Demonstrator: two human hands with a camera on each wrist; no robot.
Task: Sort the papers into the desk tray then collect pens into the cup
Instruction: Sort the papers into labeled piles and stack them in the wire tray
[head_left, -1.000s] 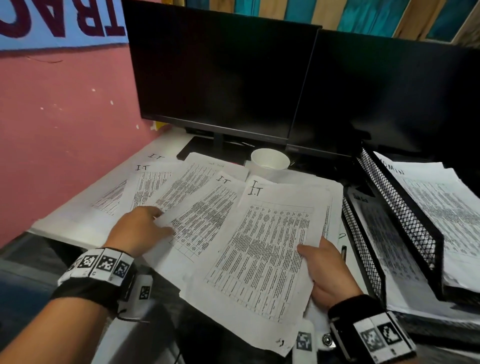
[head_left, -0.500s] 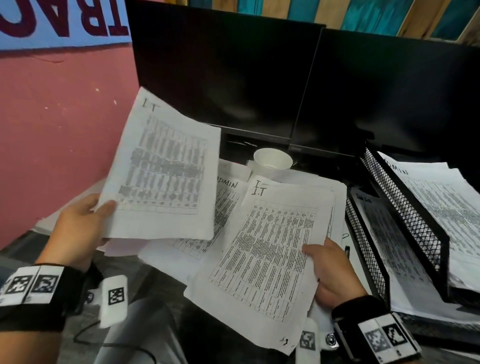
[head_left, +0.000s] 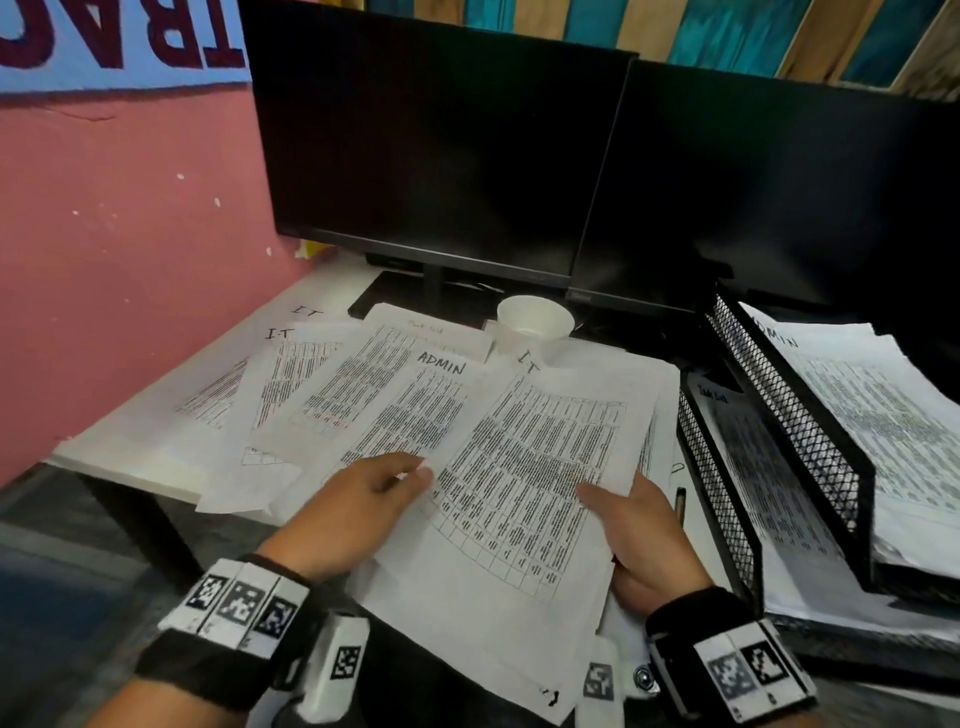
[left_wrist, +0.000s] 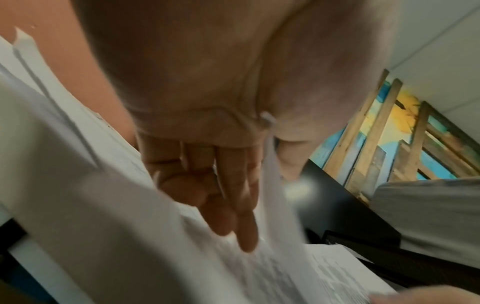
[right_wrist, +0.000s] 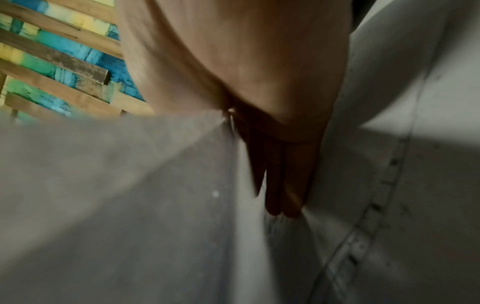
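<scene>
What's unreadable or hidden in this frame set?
- Pen, head view: mostly hidden behind the right hand and papers.
- Left hand, left wrist view: motion blur, its grip on the papers unclear.
- Printed text on papers: too small.
- Lower tray contents: blurred.

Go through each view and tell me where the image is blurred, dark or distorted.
Head view: mostly sharp, the ADMIN sheet readable, the left hand slightly motion-smeared, wide-angle bending at the mesh tray. Left wrist view: papers heavily blurred, fingers soft. Right wrist view: dim and grainy, the right hand in deep shadow, sheets out of focus.
</scene>
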